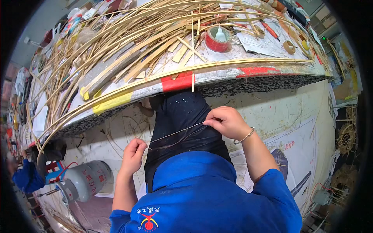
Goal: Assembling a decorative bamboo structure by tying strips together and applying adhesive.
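**A:** From the head camera, a thin strip [176, 132] is seen stretched between two hands, over a lap covered by dark trousers [184, 120]. What is being gripped on the left?

**B:** The lower end of the strip is pinched by the left hand [133, 155], fingers closed on it, just beside the left thigh. The upper end is clamped in the right hand [227, 122], thumb and fingers pressed together on it. The hands are held apart, the right one higher, and a bangle [244, 136] is worn on that wrist.

**A:** And the strip itself?

**B:** It is drawn nearly straight, slanting up from left to right across the trousers, below the table edge [217, 77].

**A:** What is laid out above?

**B:** The table is heaped with long bamboo strips [128, 50], bent and crossing. A red tape roll [217, 40] is set among them, with a small white bottle [220, 35] standing inside it. Red and yellow tape patches are stuck along the edge.

**A:** Lower left?

**B:** A grey gas cylinder [87, 180] is lying on the floor, near the left forearm. Blue sleeves are seen at the bottom.
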`<state>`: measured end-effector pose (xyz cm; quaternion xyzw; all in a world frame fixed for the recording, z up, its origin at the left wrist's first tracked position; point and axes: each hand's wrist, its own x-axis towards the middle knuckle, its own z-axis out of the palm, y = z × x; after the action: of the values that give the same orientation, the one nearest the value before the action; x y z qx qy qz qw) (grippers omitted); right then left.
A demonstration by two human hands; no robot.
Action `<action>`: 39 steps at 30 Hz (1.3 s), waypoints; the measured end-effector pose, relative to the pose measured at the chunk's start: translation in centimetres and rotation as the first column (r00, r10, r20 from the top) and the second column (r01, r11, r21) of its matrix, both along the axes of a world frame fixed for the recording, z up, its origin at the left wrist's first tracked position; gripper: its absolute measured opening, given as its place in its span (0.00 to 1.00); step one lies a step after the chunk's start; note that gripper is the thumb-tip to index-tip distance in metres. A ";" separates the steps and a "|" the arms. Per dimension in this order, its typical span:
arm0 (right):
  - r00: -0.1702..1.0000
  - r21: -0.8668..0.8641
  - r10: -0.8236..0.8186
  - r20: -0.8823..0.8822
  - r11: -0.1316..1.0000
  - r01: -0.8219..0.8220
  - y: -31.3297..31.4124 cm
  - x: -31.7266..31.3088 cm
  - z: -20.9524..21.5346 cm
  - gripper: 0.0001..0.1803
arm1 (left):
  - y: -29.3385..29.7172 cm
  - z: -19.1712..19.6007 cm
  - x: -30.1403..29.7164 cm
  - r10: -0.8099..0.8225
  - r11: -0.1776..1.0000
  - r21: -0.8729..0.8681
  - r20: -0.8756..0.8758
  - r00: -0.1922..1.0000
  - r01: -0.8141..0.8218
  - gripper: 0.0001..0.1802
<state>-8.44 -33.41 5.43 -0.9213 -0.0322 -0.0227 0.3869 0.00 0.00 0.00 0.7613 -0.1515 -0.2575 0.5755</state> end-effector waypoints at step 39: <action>0.935 0.006 -0.354 0.028 0.935 0.354 -12.5 4.7 0.9 0.18 | -2.1 -8.9 -3.3 0.104 0.994 -0.010 -0.318 0.943 -0.113 0.09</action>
<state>-3.74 -45.89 6.38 -0.9115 0.1288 -0.1053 0.3762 -3.29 -2.13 -8.87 0.7093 -0.0188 -0.3421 0.6161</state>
